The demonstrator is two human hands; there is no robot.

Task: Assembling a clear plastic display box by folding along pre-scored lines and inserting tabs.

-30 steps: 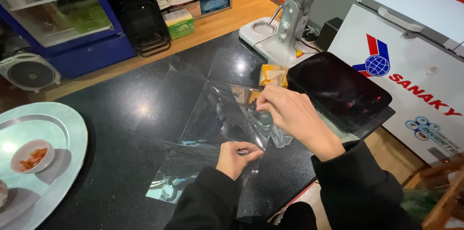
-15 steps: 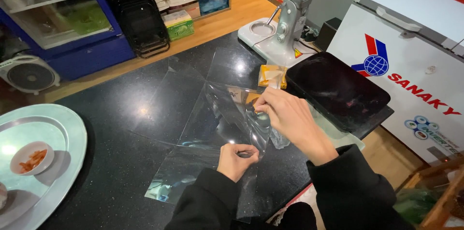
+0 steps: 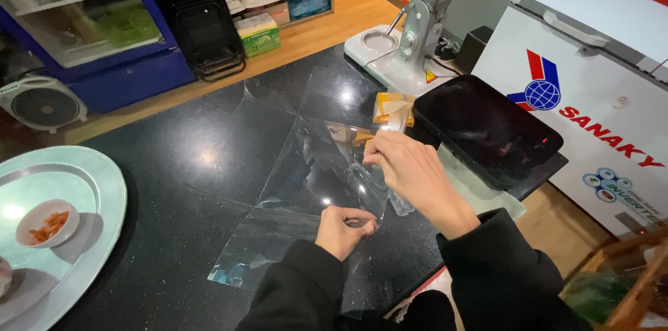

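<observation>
Both hands pinch one glossy clear plastic sheet (image 3: 316, 171) above the speckled black table (image 3: 181, 157): left hand (image 3: 342, 229) at its near edge, right hand (image 3: 412, 171) at its far edge.

Head view, looking down on a black speckled stone countertop (image 3: 195, 157). The left hand (image 3: 342, 230) pinches the near edge of a clear, glossy plastic sheet (image 3: 313, 178); the right hand (image 3: 410, 171) pinches its far edge, holding it raised off the counter. Just beyond lie a small yellow packet (image 3: 392, 108) and a black flat electronic scale (image 3: 487, 129). A pale green round metal tray (image 3: 83, 192) carries a small white bowl of orange strips (image 3: 47, 222). A grey stand mixer (image 3: 417, 18) stands behind.
</observation>
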